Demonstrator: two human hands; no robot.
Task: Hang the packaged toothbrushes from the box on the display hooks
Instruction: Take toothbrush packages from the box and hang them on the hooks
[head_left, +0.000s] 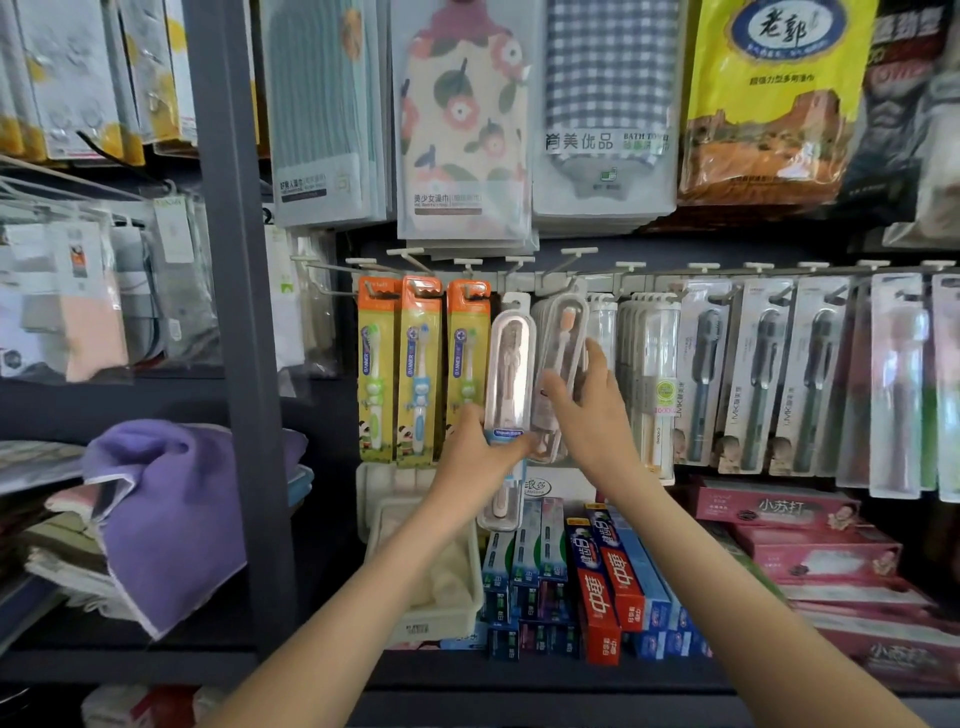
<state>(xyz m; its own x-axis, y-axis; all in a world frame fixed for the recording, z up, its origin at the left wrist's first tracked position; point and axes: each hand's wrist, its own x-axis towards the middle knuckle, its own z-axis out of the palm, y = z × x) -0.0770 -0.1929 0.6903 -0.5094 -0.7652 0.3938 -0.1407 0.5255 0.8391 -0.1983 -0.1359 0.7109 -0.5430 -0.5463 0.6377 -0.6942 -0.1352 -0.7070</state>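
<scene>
My left hand grips a clear packaged toothbrush by its lower half and holds it upright, with its top tab near the hook rail. My right hand holds a second clear pack with an orange-headed toothbrush, tilted, with its top up at a hook. Whether either tab is on a hook I cannot tell. Three orange-and-yellow children's toothbrush packs hang to the left. More clear packs hang to the right. The box is not in view.
Grey toothbrush packs fill the rail's right side. Towel packs hang above. Toothpaste boxes and a white basket stand on the shelf below. A dark upright post borders the left, with folded purple cloth beyond.
</scene>
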